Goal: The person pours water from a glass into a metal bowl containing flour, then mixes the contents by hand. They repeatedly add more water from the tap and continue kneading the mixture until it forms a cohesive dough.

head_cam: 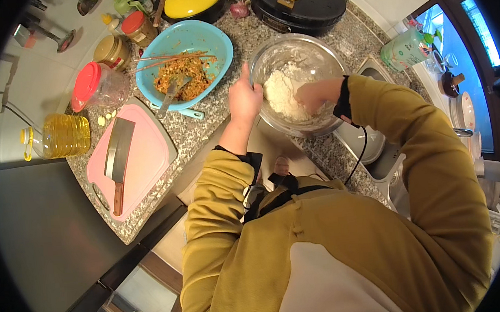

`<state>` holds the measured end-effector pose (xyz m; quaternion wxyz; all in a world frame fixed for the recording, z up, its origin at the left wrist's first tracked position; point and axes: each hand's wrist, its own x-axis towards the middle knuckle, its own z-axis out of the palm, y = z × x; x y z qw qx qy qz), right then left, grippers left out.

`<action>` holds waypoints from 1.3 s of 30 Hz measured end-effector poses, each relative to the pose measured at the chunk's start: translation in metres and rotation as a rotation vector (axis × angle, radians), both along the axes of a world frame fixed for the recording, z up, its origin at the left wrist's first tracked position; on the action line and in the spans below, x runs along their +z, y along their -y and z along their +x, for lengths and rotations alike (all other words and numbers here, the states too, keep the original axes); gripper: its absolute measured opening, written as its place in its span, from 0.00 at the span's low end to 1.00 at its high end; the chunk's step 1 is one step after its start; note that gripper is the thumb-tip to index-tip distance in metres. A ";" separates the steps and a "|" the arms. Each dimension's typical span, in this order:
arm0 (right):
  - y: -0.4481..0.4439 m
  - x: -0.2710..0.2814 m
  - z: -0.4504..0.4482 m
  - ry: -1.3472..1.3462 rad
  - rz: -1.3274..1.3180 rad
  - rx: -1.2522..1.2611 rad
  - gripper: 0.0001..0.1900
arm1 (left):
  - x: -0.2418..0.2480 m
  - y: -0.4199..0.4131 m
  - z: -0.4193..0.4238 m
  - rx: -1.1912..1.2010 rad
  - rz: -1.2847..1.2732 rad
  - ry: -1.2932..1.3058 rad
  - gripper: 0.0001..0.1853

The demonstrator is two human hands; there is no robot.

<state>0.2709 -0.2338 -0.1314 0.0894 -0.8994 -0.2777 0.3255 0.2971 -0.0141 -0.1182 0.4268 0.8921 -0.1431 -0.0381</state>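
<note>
A wide metal mixing bowl point(334, 54) stands at the corner of the granite counter, with pale floury dough point(281, 90) inside it. My left hand point(246, 96) grips the bowl's left rim, its index finger stretched along the outside. Inside the bowl, my right hand point(314, 98) presses against the right side of the dough; its fingertips are partly hidden, so I cannot tell how far they are closed. To the left sits a light-blue plastic basin point(220, 38) holding a chopped orange-brown filling point(190, 75), a metal utensil and chopsticks.
A cleaver point(119, 154) lies on a pink cutting board point(146, 163) at the left, near garlic cloves, jars and an oil jug point(66, 135). Behind the bowl are a black electric pan point(300, 4), a red onion point(239, 9) and a yellow-lidded pot point(192, 1). A sink point(383, 164) lies right.
</note>
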 end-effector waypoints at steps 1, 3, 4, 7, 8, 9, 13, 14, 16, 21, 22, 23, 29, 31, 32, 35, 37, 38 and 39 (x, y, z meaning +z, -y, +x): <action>-0.001 0.012 0.003 -0.093 -0.020 0.075 0.11 | 0.001 0.000 0.001 -0.004 -0.021 0.021 0.33; -0.012 0.028 0.023 -0.134 -0.194 0.057 0.14 | 0.002 0.000 0.000 -0.006 -0.026 0.007 0.33; -0.018 0.031 0.033 -0.126 -0.168 0.038 0.13 | 0.003 0.000 0.001 -0.012 -0.002 -0.042 0.33; -0.043 0.021 0.039 -0.051 -0.165 -0.038 0.10 | 0.002 0.000 0.003 -0.017 0.013 -0.084 0.33; -0.052 0.013 0.037 0.007 -0.177 -0.116 0.08 | 0.002 0.001 0.003 -0.010 0.022 -0.079 0.33; -0.056 0.008 0.032 0.036 -0.209 -0.196 0.07 | 0.001 0.000 0.004 -0.014 0.046 -0.105 0.33; -0.045 0.007 0.013 0.209 -0.059 -0.244 0.06 | 0.004 0.000 0.005 -0.047 0.045 -0.062 0.34; -0.035 0.015 0.013 0.211 0.064 -0.124 0.07 | 0.006 0.000 0.004 -0.057 0.054 -0.064 0.34; -0.018 0.028 0.007 0.045 0.125 -0.088 0.07 | 0.009 0.000 0.005 -0.059 0.067 -0.039 0.34; -0.021 0.017 -0.004 -0.118 0.082 0.213 0.07 | 0.006 0.003 0.007 -0.078 0.055 -0.005 0.34; -0.028 0.009 0.001 -0.105 0.035 0.184 0.08 | 0.005 0.003 0.010 -0.084 0.056 0.009 0.34; -0.034 0.001 0.007 -0.126 -0.050 0.151 0.08 | 0.005 0.003 0.013 -0.074 0.049 -0.007 0.34; -0.023 0.013 0.000 -0.178 0.073 -0.012 0.12 | 0.007 0.005 0.014 -0.110 0.013 -0.003 0.33; -0.009 0.033 0.006 -0.226 0.014 -0.108 0.21 | 0.008 0.006 0.013 -0.110 0.041 -0.014 0.33; 0.003 0.044 0.012 -0.228 -0.046 -0.227 0.23 | 0.009 0.006 0.013 -0.108 0.047 -0.040 0.33; 0.012 0.050 0.028 -0.028 0.072 -0.493 0.30 | 0.009 0.007 0.015 -0.109 0.055 -0.056 0.33; 0.008 0.038 0.036 0.044 0.184 -0.573 0.33 | 0.008 0.008 0.016 -0.117 0.065 -0.041 0.33; 0.004 0.030 0.040 0.016 0.207 -0.577 0.34 | 0.008 0.009 0.017 -0.121 0.074 -0.030 0.33; 0.001 0.022 0.042 0.002 0.295 -0.554 0.36 | 0.007 0.009 0.018 -0.126 0.083 -0.020 0.33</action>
